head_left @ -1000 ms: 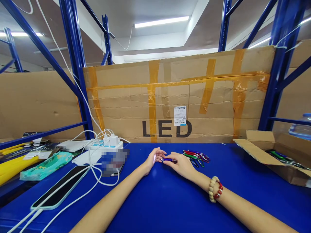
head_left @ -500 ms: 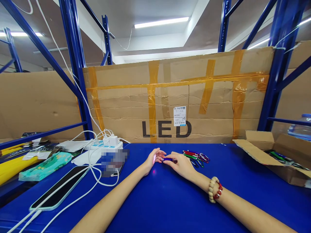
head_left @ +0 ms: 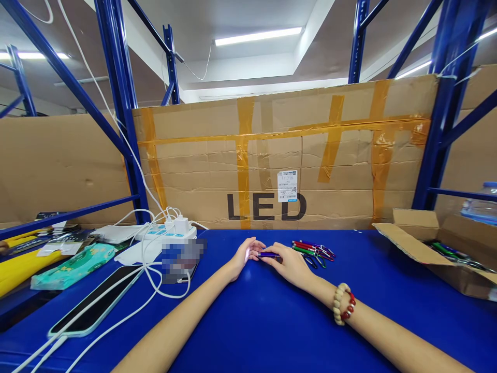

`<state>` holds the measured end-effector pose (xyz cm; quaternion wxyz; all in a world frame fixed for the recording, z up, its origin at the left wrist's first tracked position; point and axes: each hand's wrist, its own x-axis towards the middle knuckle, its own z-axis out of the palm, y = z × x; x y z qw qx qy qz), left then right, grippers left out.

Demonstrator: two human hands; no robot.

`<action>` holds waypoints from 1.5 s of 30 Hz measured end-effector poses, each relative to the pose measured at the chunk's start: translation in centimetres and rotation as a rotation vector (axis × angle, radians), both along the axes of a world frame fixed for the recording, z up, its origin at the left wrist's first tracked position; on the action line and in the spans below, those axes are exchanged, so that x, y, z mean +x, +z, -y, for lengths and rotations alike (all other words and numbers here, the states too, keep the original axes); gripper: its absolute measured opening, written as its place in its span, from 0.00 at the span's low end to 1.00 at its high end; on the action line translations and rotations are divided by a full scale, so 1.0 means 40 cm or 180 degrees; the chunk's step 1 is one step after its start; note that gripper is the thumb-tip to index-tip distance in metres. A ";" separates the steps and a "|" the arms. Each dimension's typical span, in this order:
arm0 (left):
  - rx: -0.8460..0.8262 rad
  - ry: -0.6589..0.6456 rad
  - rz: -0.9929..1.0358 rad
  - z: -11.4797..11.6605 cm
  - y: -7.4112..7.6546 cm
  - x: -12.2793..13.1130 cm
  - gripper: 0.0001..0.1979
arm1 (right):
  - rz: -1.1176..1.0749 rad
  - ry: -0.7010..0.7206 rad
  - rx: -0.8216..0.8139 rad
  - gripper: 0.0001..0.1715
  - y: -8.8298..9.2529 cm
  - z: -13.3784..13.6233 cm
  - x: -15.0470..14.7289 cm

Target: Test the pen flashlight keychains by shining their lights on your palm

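Observation:
A small purple keychain flashlight (head_left: 269, 254) lies level between the thumb and fingers of my right hand (head_left: 286, 261). Its front end points at my left hand (head_left: 244, 257), which is cupped with its palm turned toward the flashlight and its fingers loosely curved. A whitish glow shows on that palm. I cannot tell whether the left fingertips touch the flashlight's tip. Just beyond my right hand is a bunch of similar keychain flashlights (head_left: 316, 252) in red, green and purple, with carabiner clips.
An open cardboard box (head_left: 430, 259) with more such pieces stands at the right. To the left are a phone (head_left: 97, 303), white cables (head_left: 155, 290), a power strip (head_left: 165, 233) and a teal packet (head_left: 73, 267). Cardboard (head_left: 202, 171) walls off the back of the blue table (head_left: 264, 331).
The pinkish light on my left palm has turned whitish, and the red spot on the table is gone. Both hands have barely moved.

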<state>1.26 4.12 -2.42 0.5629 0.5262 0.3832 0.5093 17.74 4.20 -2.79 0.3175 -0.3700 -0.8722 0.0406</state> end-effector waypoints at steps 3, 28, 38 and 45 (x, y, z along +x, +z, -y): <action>-0.0004 -0.0011 -0.0007 0.001 0.000 0.000 0.18 | -0.0102 0.0036 -0.0022 0.14 -0.003 -0.001 -0.001; -0.0038 0.0210 -0.0166 -0.006 -0.005 0.002 0.11 | 0.0459 0.0034 0.0136 0.20 0.006 0.002 0.001; -0.0029 0.0177 -0.0183 -0.006 -0.007 0.001 0.13 | 0.0391 0.0321 0.0196 0.20 -0.005 -0.001 0.002; -0.0049 0.0227 -0.0167 -0.017 -0.012 0.001 0.12 | 0.0526 0.0339 0.0279 0.20 -0.003 0.003 0.000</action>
